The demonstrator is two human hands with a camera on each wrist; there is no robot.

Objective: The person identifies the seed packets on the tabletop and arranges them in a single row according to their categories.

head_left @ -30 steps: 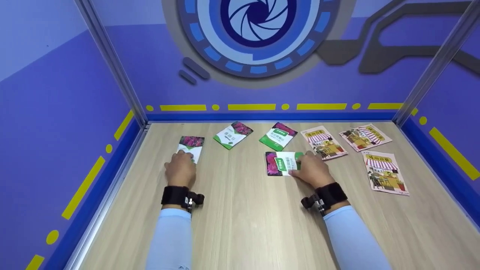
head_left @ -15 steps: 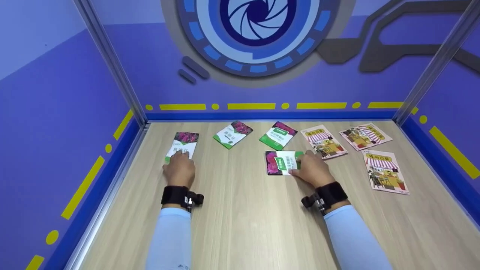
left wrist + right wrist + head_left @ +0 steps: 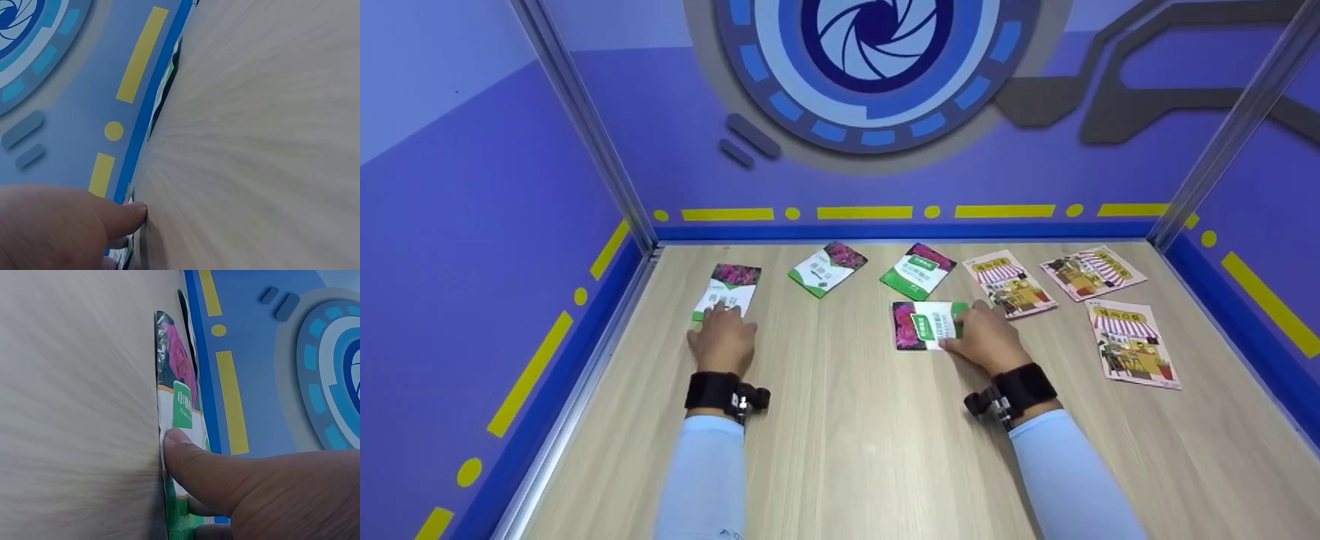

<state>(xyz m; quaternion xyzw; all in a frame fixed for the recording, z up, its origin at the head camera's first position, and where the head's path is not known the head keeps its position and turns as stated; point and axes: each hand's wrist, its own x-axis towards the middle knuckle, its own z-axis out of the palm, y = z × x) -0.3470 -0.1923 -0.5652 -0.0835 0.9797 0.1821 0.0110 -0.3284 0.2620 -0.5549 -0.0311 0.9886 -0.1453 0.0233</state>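
In the head view my left hand touches the lower end of a flower seed packet with its fingertips. Its thumb sticks out to the side, apart from the packet. The packet lies flat, white and green with pink blossoms at the top. My right hand holds another seed packet by its green right end, thumb at the near edge and fingers at the far edge. That packet lies sideways on the table, flowers to the left. In the right wrist view the thumb presses on the packet's edge.
Two more flower packets lie behind, a white one and a greener one. On the right are three pink packets with a striped shop awning: one by my right hand, one at the back, one nearer. Blue walls enclose the wooden table.
The left packet has shifted slightly left and away from me and turned a little. My left thumb has since spread out from it. My right hand and its packet stay put.
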